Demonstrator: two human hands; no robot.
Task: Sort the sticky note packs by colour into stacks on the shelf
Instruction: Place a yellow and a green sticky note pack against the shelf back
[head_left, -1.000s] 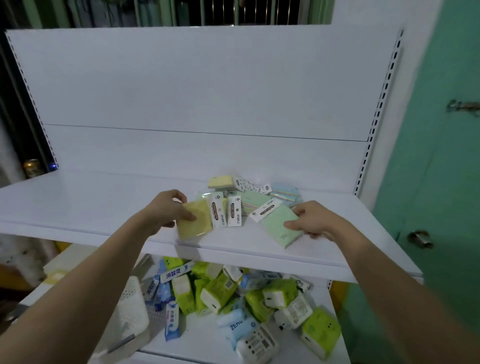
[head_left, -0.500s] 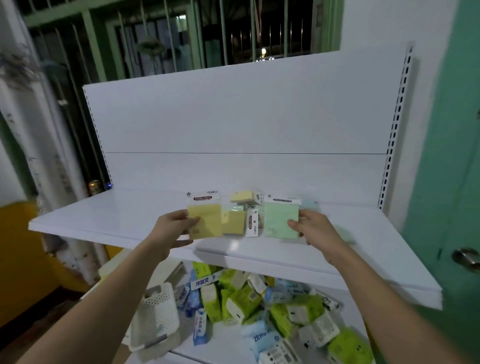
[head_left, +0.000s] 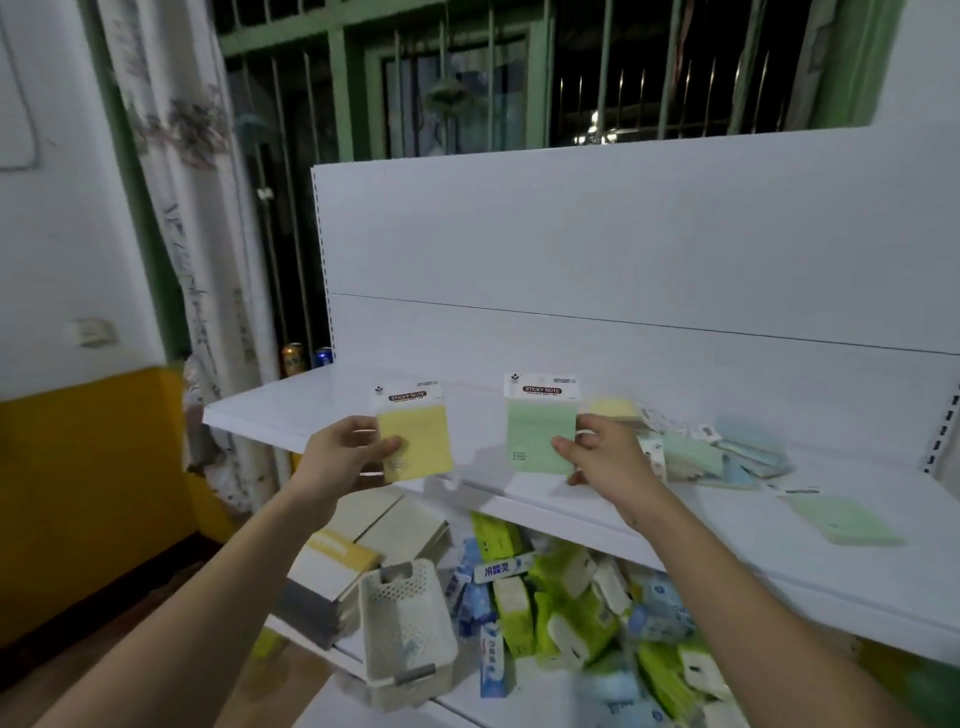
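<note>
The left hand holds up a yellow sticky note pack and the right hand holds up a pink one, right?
Not quite. The head view shows the right hand holding a green pack, not pink. The left hand does hold the yellow pack.

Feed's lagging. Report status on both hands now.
Left hand holds yellow pack. Right hand holds green pack. Both above shelf. Nothing blocking.

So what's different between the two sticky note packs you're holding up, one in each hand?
The yellow pack is pale yellow, while the green pack is pale mint. The left hand pinches the yellow pack at its left edge; the right hand pinches the green pack at its right edge. The yellow pack leans slightly; the green pack stands straighter and a little higher. Both are upright above the shelf, each with a white "STICKY NOTE" header card.
</note>
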